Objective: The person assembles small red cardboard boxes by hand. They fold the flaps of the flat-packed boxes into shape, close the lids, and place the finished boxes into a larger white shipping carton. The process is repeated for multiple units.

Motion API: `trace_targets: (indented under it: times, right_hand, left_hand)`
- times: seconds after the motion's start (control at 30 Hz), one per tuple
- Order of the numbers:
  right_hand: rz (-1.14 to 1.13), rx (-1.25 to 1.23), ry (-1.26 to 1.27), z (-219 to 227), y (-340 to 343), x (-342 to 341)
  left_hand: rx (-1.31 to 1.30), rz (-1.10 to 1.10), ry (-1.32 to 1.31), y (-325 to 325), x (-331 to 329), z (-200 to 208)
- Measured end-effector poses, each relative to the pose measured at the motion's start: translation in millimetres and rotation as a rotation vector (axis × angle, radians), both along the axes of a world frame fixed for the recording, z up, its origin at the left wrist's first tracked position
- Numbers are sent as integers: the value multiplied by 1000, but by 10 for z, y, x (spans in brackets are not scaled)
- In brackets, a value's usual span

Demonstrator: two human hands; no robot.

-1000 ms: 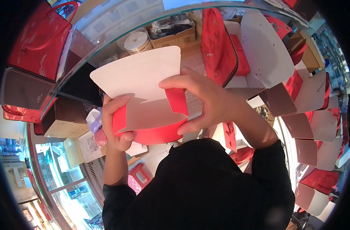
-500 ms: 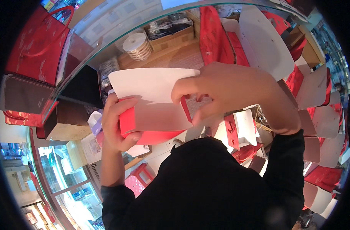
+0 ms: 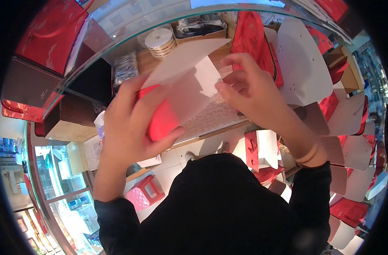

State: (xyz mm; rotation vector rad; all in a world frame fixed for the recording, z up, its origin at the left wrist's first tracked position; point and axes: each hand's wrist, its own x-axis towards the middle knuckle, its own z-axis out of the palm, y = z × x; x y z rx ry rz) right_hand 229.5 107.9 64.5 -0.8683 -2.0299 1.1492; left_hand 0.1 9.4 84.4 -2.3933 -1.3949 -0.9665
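A red folding gift box with pale inner panels is tilted over the counter. My left hand grips its red left end, fingers over the top and thumb below. The box's broad pale flap stands raised along the far side. At the box's right end, by a sunlit white panel, is my right hand. Its fingers are bent and apart, with the thumb tip at the panel's edge; firm contact there is hard to make out.
Beyond the box lie a stack of white ribbon spools and a carton of wrapped items. Red bags and pale open boxes crowd the right. A glass edge crosses behind. A pink stool stands on the floor.
The box has tilted, its right end rising, and its flap has swung up. My right hand has moved away from the red edge it was gripping. The left hand still holds on.
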Motion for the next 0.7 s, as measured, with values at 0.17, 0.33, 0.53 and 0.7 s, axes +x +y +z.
trace_targets:
  times: [0.17, 0.33, 0.53, 0.7]
  right_hand:
    - [-25, 221, -317, -251, 398, -168]
    - [-48, 178, -406, -411, 562, -342]
    - [-121, 517, -553, -776, 594, -464]
    - [-68, 525, -627, -808, 543, -543]
  left_hand:
    - [-68, 59, 162, 119, 212, -90]
    - [-127, 122, 185, 218, 287, -226]
    - [-105, 89, 153, 379, 335, -562]
    - [-106, 123, 134, 425, 327, -714]
